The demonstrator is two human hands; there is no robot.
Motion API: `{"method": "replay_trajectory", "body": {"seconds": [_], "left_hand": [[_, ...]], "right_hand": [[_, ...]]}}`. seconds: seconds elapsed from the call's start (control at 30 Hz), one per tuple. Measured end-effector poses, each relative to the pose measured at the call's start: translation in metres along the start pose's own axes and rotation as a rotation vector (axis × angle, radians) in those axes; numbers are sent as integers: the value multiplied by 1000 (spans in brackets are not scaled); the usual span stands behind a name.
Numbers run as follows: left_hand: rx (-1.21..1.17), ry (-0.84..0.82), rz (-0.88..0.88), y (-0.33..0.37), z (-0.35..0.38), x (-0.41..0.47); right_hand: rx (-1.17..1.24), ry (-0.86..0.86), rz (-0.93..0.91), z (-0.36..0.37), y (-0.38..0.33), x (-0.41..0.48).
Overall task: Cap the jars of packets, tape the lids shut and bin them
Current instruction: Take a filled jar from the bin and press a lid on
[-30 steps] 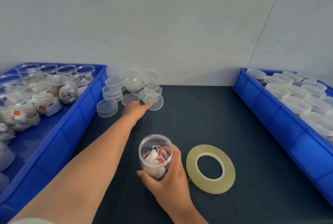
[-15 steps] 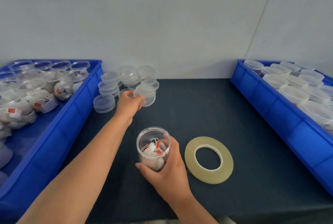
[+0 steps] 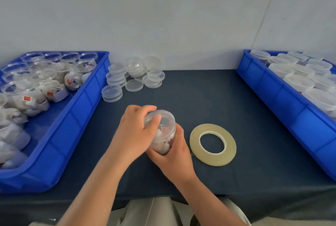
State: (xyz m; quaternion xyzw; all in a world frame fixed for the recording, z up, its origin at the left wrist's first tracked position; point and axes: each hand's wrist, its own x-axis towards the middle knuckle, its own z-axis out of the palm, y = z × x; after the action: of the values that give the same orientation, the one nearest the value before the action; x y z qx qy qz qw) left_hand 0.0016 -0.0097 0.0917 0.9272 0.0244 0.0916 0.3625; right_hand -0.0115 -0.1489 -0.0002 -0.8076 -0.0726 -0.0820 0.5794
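Note:
A clear jar of white packets (image 3: 164, 141) stands on the dark table in front of me. My right hand (image 3: 175, 155) grips its body from the right and below. A clear lid (image 3: 163, 117) lies on the jar's mouth, and my left hand (image 3: 135, 131) holds that lid from the left with the thumb on top. A flat roll of yellowish tape (image 3: 213, 145) lies on the table just right of the jar, untouched.
Stacks of loose clear lids (image 3: 133, 78) sit at the back of the table. A blue bin (image 3: 76, 109) on the left holds several uncapped jars of packets. On the right, another blue bin (image 3: 276, 91) holds several capped jars.
My left hand picked a lid from the stacks at the back, carried it toward me and set it on the jar. My right hand kept hold of the jar.

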Motion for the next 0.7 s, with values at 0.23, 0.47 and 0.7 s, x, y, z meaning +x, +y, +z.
{"method": "replay_trajectory", "body": {"seconds": [0.23,0.47,0.7], "left_hand": [[254,-190,96,30,13,-2],[792,-25,135,45,44,-13],[842,-39,288,33,40,-4]], "right_hand": [[-109,-42,-5,2,0,4],[-276,-65,-99,2,8,8],[-290,-38,-130,4,0,7]]}}
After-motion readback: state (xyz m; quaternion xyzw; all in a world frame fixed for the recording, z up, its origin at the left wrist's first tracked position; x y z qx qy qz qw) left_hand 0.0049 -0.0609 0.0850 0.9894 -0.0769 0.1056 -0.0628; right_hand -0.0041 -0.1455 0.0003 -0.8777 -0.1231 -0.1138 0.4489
